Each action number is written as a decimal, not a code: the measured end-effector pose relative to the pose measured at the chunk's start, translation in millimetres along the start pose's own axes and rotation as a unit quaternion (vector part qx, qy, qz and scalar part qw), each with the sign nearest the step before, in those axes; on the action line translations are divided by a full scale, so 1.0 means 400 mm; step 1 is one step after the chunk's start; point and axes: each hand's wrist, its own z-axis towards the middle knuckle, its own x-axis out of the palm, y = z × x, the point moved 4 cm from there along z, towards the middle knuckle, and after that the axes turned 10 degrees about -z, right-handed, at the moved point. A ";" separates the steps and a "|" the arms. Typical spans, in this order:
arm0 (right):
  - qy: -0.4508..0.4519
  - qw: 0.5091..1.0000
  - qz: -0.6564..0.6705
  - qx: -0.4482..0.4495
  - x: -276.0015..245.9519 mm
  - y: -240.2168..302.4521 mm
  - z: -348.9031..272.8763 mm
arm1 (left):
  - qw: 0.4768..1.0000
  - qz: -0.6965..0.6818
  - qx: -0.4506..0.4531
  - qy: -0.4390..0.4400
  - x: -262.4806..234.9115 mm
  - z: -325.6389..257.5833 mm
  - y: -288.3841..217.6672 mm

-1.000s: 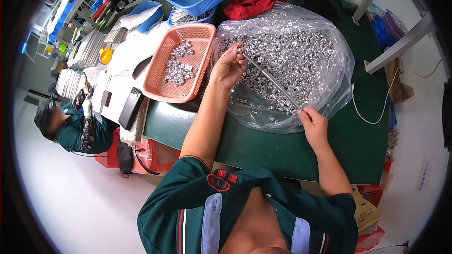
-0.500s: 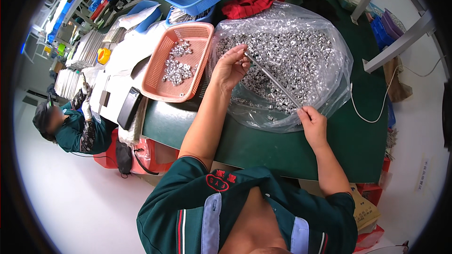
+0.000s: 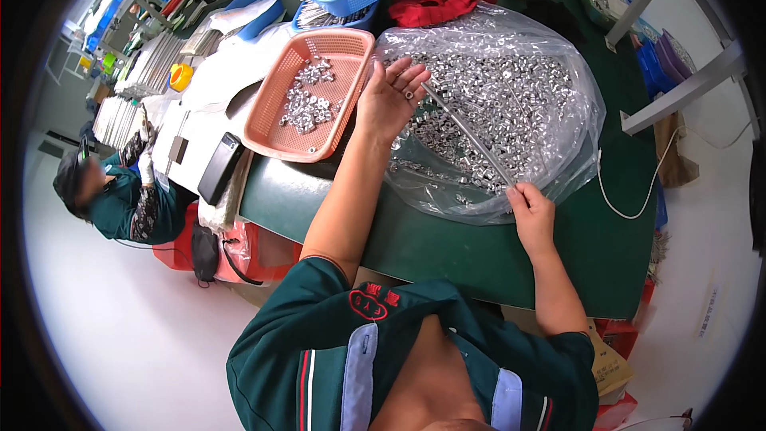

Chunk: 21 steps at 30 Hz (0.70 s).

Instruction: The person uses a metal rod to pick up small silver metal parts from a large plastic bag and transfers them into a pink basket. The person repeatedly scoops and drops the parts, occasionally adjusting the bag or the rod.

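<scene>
Mid-frame, the left hand, fingers spread, bears a metal ring; the right hand pinches the rod low, seemingly steadying it

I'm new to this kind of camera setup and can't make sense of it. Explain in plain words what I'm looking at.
There is no machine here, only a person working with two bare hands. The view comes from a wide fisheye camera worn on the head and looking down, so straight edges bend near the rim.

The right hand grips one end of a thin metal rod. The left hand is open near the other end, with a small metal ring resting at its fingers.

On the green table lies a clear plastic bag full of small metal pieces. Beside it sit an orange basket holding a few more, and a red cloth. A co-worker is at the left.
</scene>
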 end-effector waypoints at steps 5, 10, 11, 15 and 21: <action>0.013 1.000 -0.017 -0.009 0.004 0.003 -0.002 | 0.999 0.013 0.035 0.032 0.017 -0.003 0.010; 0.010 0.999 -0.026 -0.017 0.006 -0.001 -0.004 | 0.996 0.028 0.053 0.065 0.041 -0.008 0.021; 0.011 0.999 -0.028 -0.015 0.006 0.000 -0.004 | 0.995 0.033 0.057 0.069 0.045 -0.009 0.022; 0.011 0.999 -0.042 -0.012 0.007 -0.001 -0.004 | 0.960 0.206 0.143 0.125 0.062 -0.018 0.028; 0.001 0.999 -0.028 -0.022 0.000 0.000 -0.006 | 0.896 0.367 0.188 0.164 0.097 -0.046 0.028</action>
